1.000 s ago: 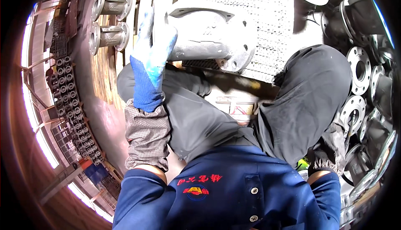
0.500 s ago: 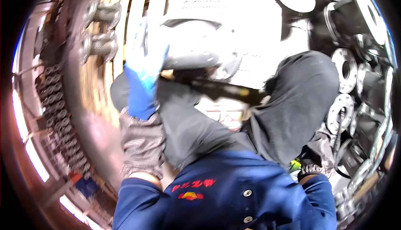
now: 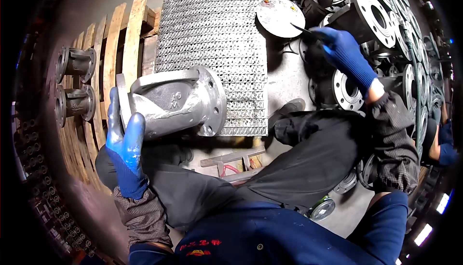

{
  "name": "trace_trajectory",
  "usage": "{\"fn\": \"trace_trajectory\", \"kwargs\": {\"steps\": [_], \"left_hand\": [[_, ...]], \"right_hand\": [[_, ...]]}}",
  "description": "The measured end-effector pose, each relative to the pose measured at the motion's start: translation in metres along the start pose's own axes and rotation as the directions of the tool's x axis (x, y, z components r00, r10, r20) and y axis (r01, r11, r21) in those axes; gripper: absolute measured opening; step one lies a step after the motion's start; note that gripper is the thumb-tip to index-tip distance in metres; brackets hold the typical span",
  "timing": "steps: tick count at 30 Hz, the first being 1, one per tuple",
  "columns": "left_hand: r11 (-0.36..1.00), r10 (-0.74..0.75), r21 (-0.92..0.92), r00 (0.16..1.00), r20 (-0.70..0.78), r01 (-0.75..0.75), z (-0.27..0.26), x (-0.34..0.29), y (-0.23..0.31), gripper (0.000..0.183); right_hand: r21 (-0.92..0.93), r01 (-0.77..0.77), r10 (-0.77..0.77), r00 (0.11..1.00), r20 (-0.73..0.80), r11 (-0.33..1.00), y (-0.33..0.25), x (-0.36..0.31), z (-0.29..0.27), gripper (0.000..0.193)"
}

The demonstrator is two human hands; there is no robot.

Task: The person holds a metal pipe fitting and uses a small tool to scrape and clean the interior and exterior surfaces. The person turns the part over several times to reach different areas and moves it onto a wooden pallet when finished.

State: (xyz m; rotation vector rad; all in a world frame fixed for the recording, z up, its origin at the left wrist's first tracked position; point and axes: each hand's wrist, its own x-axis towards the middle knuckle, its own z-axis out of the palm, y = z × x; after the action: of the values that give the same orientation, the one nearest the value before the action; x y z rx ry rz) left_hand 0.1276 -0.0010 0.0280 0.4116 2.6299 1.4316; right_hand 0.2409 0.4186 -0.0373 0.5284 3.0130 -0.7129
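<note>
A grey flanged metal casting (image 3: 169, 101), like a valve body with raised marks, lies on its side at the near end of a ridged metal bench top (image 3: 212, 33). My left hand (image 3: 126, 144), in a blue glove, grips its left flange between thumb and fingers. Pale smears show on the casting. To the right, my right hand (image 3: 345, 50), also blue-gloved, holds a thin dark tool (image 3: 301, 28) whose kind I cannot make out. Its tip is over a round white plate (image 3: 275, 17) bearing pale paste and small coloured spots.
Two smaller flanged castings (image 3: 77, 106) stand on a wooden pallet (image 3: 113, 48) at the left. Many flanged castings (image 3: 374, 19) are piled at the right. A round can (image 3: 322, 208) sits by my right leg. Another person's arm (image 3: 441, 142) shows at the far right.
My right hand has come up from beside my right knee to the plate. The left hand has moved lower and left, onto the casting's flange. The view has shifted and the glare is gone.
</note>
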Motion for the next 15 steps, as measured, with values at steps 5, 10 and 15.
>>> {"fn": "trace_trajectory", "kwargs": {"steps": [5,10,15], "left_hand": [[0.985,-0.037,-0.168,0.998,0.057,0.046,0.003,0.005,0.006,0.058],[0.986,-0.108,-0.119,0.992,0.059,0.114,-0.003,0.005,-0.003,0.062],[0.994,0.098,-0.062,0.993,0.059,-0.095,-0.005,0.007,-0.017,0.062]], "right_hand": [[-0.312,-0.192,0.161,0.980,-0.120,0.931,-0.013,0.038,0.038,0.036],[-0.360,-0.165,0.139,0.986,-0.097,0.918,-0.014,0.061,0.063,0.036],[-0.399,-0.175,0.154,0.985,-0.084,0.900,-0.016,0.069,0.067,0.036]]}}
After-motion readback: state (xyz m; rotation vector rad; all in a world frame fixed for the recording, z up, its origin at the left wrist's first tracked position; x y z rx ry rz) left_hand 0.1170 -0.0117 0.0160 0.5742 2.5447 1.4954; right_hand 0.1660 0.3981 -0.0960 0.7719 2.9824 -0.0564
